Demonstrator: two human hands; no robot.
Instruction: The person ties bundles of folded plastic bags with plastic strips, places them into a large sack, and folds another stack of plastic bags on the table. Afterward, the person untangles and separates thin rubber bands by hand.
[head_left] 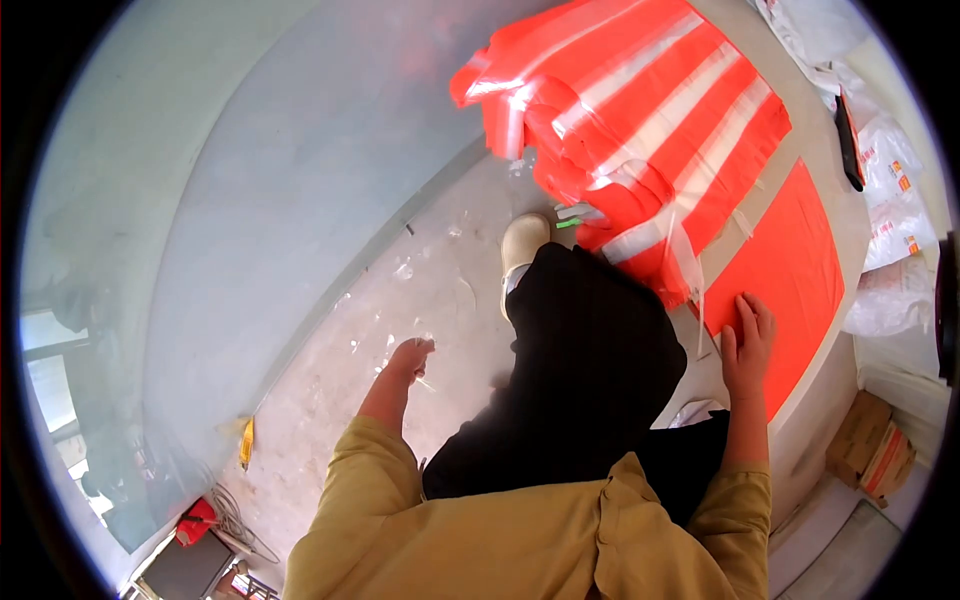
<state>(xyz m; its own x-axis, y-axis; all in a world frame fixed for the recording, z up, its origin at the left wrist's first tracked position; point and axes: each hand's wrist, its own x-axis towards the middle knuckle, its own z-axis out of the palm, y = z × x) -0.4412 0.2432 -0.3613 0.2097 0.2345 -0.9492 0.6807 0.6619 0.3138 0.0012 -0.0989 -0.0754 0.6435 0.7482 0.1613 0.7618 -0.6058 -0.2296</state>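
A mustard shirt (490,550) tops black trousers (590,370).

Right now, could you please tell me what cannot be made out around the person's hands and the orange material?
Head view: whether the bare left hand holds anything; its curled fingers are small and blurred.
Head view: what lies under the heaped orange pile with whitish stripes; the pile covers it.
Head view: anything beneath the flat orange sheet under the bare right hand; the sheet hides it.
Head view: print on the white plastic bags; too small to read.

bulky fabric (655,125): orange-red, pale stripes | flat sheet (790,270): plain orange-red | trousers (590,370): black
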